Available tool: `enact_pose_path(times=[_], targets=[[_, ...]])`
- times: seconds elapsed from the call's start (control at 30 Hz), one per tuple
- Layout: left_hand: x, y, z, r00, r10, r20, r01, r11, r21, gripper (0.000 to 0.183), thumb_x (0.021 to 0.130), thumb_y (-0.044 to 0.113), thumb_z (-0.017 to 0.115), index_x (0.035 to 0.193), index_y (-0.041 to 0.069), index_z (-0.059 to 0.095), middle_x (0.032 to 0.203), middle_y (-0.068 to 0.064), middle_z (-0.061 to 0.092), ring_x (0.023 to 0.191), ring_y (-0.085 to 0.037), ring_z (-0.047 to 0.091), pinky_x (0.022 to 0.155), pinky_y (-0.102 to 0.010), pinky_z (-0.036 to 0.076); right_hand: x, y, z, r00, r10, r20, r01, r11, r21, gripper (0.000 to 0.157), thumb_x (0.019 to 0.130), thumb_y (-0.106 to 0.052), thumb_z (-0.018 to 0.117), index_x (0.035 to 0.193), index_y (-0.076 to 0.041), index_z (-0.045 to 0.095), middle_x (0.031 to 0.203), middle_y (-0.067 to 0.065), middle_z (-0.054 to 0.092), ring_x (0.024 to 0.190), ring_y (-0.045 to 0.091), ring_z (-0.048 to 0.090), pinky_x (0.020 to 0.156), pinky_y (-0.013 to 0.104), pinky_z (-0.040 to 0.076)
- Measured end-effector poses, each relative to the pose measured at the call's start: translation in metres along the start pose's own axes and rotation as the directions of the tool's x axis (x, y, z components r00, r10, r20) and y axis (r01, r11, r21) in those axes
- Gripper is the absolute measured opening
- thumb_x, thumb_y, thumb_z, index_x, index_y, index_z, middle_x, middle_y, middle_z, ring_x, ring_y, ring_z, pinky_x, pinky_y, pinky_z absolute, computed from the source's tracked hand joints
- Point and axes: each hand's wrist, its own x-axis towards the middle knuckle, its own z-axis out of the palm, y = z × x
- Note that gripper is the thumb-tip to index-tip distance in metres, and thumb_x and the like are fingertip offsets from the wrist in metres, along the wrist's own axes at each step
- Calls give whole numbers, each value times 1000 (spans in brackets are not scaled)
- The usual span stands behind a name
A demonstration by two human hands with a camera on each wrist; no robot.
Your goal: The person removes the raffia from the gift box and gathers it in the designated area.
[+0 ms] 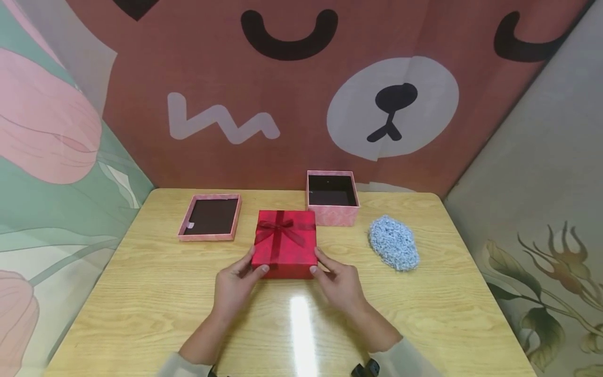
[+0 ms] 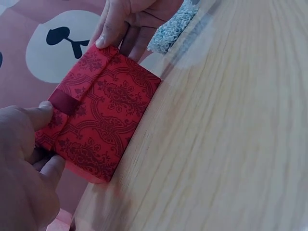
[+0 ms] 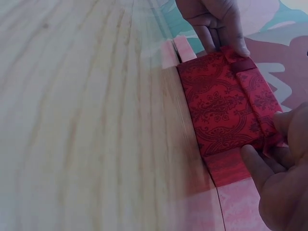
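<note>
A red patterned gift box (image 1: 293, 246) with a dark red ribbon and bow stands on the table, its lid on. My left hand (image 1: 235, 285) grips it at the near left corner, thumb on the front edge of the lid. On the opposite side my right hand (image 1: 340, 285) holds the near right corner, its thumb also at the front edge. From the left wrist view, the lid's rim and ribbon band (image 2: 65, 101) show above the patterned front wall. In the right wrist view the fingers (image 3: 257, 166) lie along the box's side.
Behind the red box, slightly right, stands an open pink box (image 1: 333, 214) with a dark inside. A pink lid (image 1: 233, 220) lies inside-up at the left. Light blue fluffy yarn-like material (image 1: 393, 243) lies to the right. A printed wall (image 1: 301, 162) borders the wooden table's (image 1: 155, 293) far edge.
</note>
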Motion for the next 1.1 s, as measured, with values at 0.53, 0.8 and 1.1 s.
enact_pose_path(times=[0.53, 0.8, 1.1], targets=[[2, 3, 24, 998, 29, 58, -24, 997, -76, 62, 81, 14, 90, 137, 10, 65, 137, 0, 67, 121, -19, 66, 87, -25, 59, 0, 7, -27, 995, 99, -7, -99, 994, 49, 47, 90, -11, 82, 136, -13, 68, 134, 3, 67, 116, 23, 68, 88, 27, 59], [3, 5, 32, 998, 52, 44, -52, 999, -4, 62, 81, 18, 90, 138, 13, 65, 137, 2, 66, 124, -20, 65, 89, -23, 57, -1, 12, -31, 997, 72, -22, -72, 997, 13, 47, 91, -14, 82, 136, -13, 68, 135, 2, 66, 120, 22, 65, 93, 32, 57], [3, 7, 35, 998, 52, 32, -51, 999, -15, 61, 81, 15, 90, 138, 12, 66, 137, 3, 66, 124, -19, 65, 90, -21, 56, 0, 14, -32, 998, 8, -62, -5, 999, 52, 48, 88, -3, 83, 134, -5, 69, 133, 10, 66, 118, 27, 66, 93, 31, 56]])
